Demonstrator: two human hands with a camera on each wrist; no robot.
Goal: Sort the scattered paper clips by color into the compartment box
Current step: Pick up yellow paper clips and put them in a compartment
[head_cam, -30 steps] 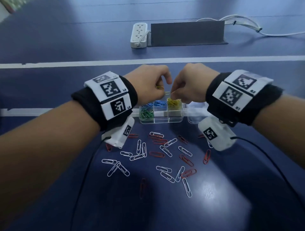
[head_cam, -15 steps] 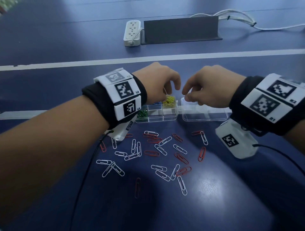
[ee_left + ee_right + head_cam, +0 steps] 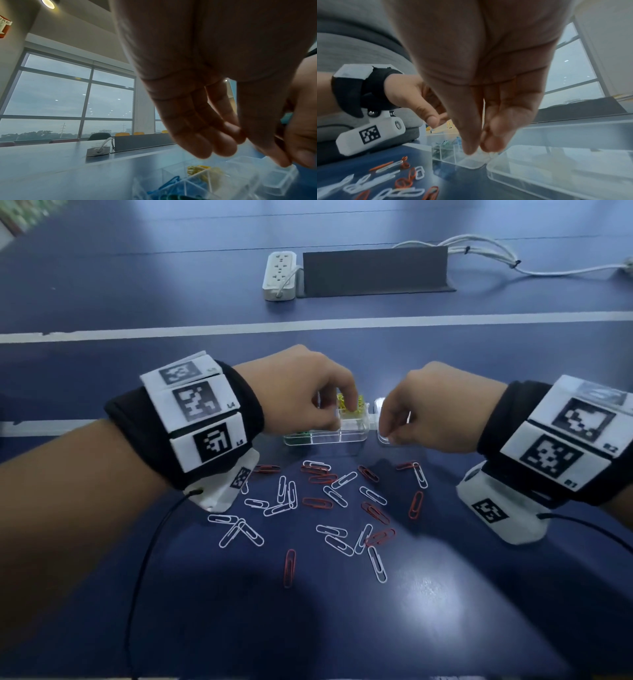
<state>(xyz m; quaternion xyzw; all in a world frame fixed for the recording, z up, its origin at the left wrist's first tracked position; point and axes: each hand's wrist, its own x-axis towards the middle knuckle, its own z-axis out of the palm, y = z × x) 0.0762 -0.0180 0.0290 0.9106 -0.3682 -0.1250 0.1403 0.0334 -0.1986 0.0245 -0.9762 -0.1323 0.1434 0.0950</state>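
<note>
Since half a second ago we have brought both hands lower over the compartment box (image 3: 342, 436), and our left hand (image 3: 301, 392) has slid right so its fingertips dip over the yellow clips (image 3: 349, 405), while our right hand (image 3: 431, 412) has drawn in to the box's right end.

Our left hand has its fingers curled downward, thumb close against them; whether a clip is pinched between them we cannot tell. Our right hand presses thumb and fingertips together on the clear corner where the box meets its open lid (image 3: 565, 169), seemingly to steady it; a clip there is not visible.

Outward from the hands, the box lies crosswise just beneath them, with green clips (image 3: 301, 434) at its left end and blue clips (image 3: 171, 185) beside the yellow ones. Nearer to us, well apart from both hands, the scattered clips (image 3: 329, 508) lie on the blue table (image 3: 445, 611): only red and white ones remain, pointing every way.

We judge the coming move turns on this: the loose clips lie toward our body from the hands, roughly between the two wrists, so either hand must pull back to reach them, the left sitting somewhat nearer the thicker part of the scatter
</note>
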